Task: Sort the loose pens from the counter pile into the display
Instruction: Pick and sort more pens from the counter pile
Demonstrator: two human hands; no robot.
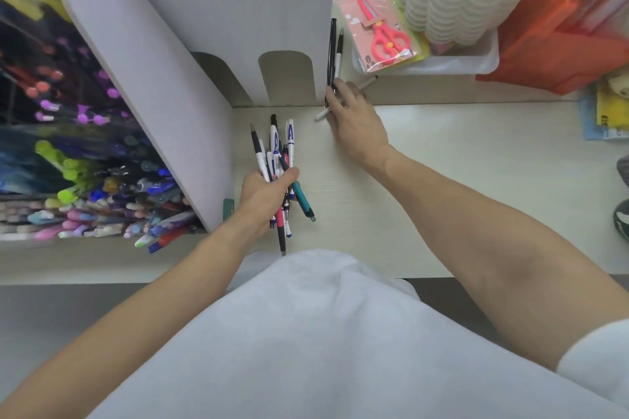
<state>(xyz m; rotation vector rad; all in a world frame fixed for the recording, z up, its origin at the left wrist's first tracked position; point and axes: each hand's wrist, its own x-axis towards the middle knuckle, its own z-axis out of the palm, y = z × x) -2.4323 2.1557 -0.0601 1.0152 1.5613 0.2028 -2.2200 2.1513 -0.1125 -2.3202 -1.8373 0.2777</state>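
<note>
Legible text: almost none.

Item 1: white pens (pixel 276 146) bunched in my left hand (pixel 263 196), held over the bench just beside the grey display stand (pixel 177 78). Blue printed marks on the barrels; no letter reads with certainty.

Item 2: yellow packet (pixel 612 109), at the bench's far edge well to the right of the stand. Dark lettering along its edge, too blurred to read.

Item 3: pink scissors card (pixel 371 13), right of the stand. Small print, unreadable.
</note>
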